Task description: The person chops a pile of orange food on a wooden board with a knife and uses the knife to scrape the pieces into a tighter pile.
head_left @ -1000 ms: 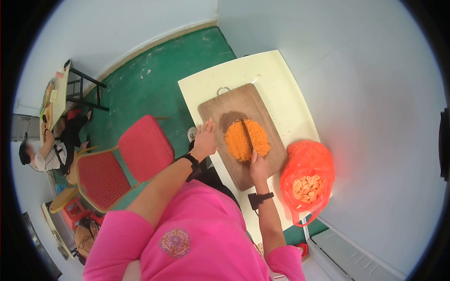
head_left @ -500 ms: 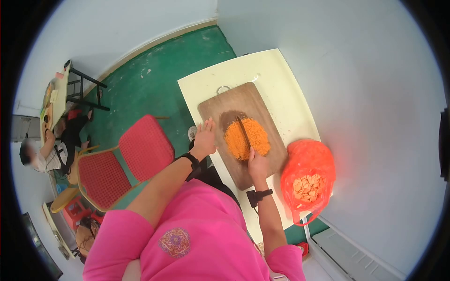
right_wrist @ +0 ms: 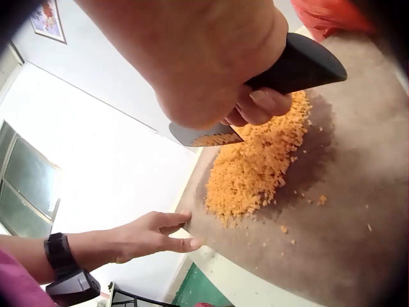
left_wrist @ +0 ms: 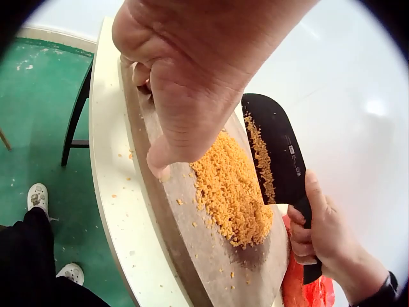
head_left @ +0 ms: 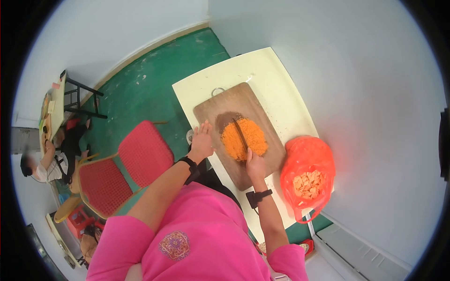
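Note:
My right hand [head_left: 255, 166] grips the black handle of a broad-bladed kitchen knife [left_wrist: 271, 144]. Orange crumbs cling in a strip along its dark blade. The blade is over a pile of finely chopped orange food [head_left: 255, 138], running lengthwise across it in the head view. Under the pile is a wooden cutting board [head_left: 267, 112], with a damp dark patch beside the food. My left hand [head_left: 201, 143] rests at the board's left edge, fingers extended and thumb apart, as the right wrist view also shows [right_wrist: 150, 236].
A red plastic bag [head_left: 307, 152] of orange pieces stands right of the board on the cream table [head_left: 290, 100]. A wall rises along the table's right side. Red chairs [head_left: 145, 147] stand to the left, and another person [head_left: 49, 166] sits farther off at a second table.
The knife's far end has shifted slightly left over the pile. My left hand keeps its place at the board's edge. The head view has turned a little.

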A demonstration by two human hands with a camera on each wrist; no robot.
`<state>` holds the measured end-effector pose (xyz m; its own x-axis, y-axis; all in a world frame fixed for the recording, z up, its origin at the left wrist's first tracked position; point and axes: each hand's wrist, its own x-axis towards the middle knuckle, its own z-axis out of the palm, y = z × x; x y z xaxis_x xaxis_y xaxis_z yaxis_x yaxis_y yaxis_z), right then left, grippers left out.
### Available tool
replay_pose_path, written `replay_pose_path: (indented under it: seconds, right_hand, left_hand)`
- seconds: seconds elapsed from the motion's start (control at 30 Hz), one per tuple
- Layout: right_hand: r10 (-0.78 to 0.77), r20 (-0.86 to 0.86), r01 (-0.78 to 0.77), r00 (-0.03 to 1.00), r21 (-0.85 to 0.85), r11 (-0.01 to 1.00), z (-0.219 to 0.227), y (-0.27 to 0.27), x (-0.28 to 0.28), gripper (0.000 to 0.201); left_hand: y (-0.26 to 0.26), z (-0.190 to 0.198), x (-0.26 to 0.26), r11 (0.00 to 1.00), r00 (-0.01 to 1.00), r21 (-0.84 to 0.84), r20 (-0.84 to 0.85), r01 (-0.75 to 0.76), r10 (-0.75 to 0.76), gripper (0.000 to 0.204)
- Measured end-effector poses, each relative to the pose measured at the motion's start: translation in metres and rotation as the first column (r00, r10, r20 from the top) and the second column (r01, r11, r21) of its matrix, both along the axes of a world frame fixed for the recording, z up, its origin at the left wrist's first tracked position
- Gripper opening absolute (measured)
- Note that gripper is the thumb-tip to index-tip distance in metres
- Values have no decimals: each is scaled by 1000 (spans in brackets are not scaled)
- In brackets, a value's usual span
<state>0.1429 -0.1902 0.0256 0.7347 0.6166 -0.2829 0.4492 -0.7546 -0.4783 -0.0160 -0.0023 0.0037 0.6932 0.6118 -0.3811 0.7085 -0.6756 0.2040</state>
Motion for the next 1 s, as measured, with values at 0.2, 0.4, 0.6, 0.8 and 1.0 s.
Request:
replay_pose_path:
  seconds: [0.2,0.4,0.6,0.8,1.0]
  right_hand:
    - [-32,-30,35,999,97,995,-2,-8,1,54]
    - [-9,-21,9,1000,3,1000,-18,-19,9,55]
    - [-2,-5,1,1000,-74,997,-12,-26,11,54]
    - [-11,9,11,1000,15,1000,-7,-26,2,53]
    - [-39,-37,40,999,41,998,-5,-19,-6,54]
  left_hand:
    - [6,1,-1,1000,1000,10,-17,4,-3,112]
    - [5,2,2,1000,1000,7,-1,-3,3,111]
    - [3,6,6,1000,998,6,-56,10,-10,112]
    - [5,3,4,1000,998,3,-62,6,-5,112]
    - [4,6,4,1000,997,-5,-72,3,-4,113]
